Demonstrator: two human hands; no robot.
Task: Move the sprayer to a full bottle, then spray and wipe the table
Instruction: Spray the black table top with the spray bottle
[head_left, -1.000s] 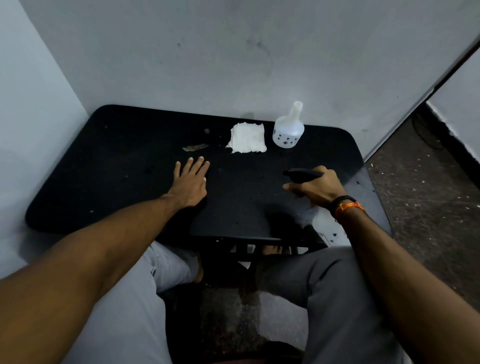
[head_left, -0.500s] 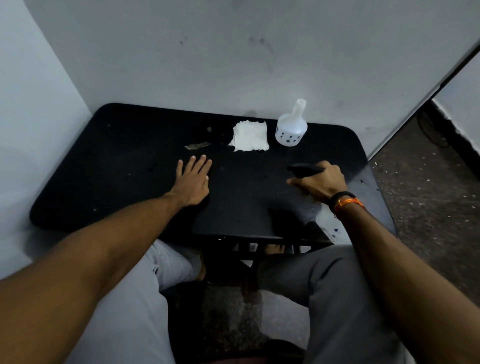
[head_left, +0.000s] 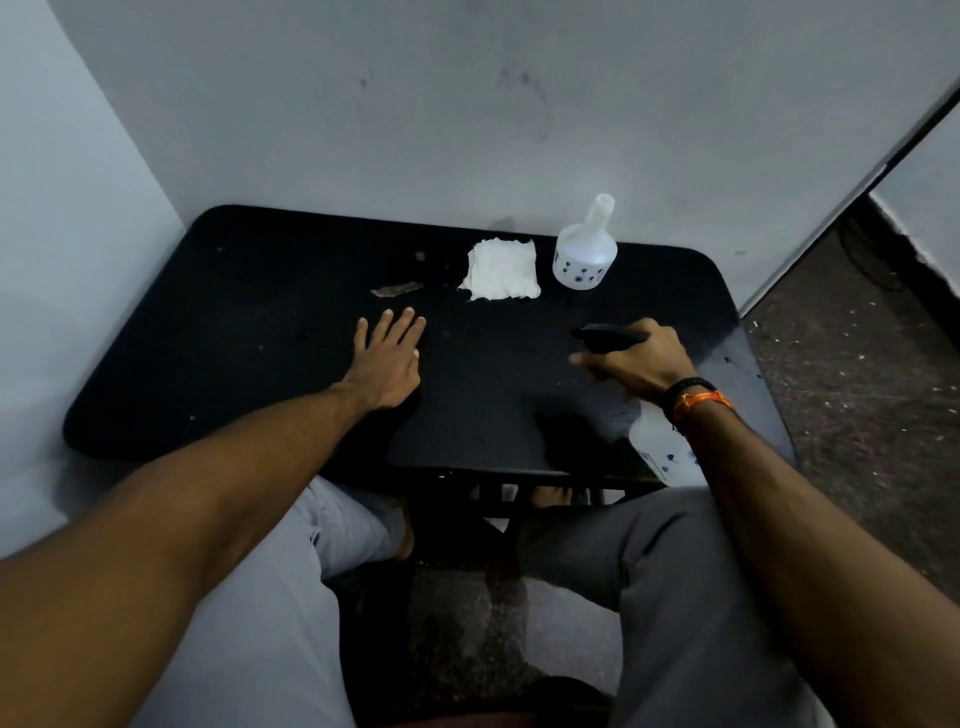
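- The right hand (head_left: 641, 361) is wrapped around a black trigger sprayer (head_left: 605, 332), fingers curled tight on its neck, with the index finger (head_left: 582, 358) reaching forward beneath the head.
- The sprayer's nozzle sticks out past the knuckles toward the left, over the middle of the black table (head_left: 260, 338).
- The sprayer sits on a white spray bottle (head_left: 662, 447) with small blue marks; the bottle's body shows below the wrist at the table's near right edge, mostly hidden by the forearm. Whether its base touches the table cannot be told.
- A black band and an orange thread wristband (head_left: 698, 400) circle the right wrist.
- The left hand (head_left: 387, 358) lies flat on the table, palm down, fingers spread and holding nothing, well apart from the sprayer.
- A second white bottle (head_left: 584, 257) with an open neck and no sprayer stands upright at the far edge by the wall.
- Just to its left lies a folded white cloth (head_left: 501, 270), close to but apart from that bottle.
- Further left of the cloth is a small brown scrap (head_left: 397, 289) on the tabletop.
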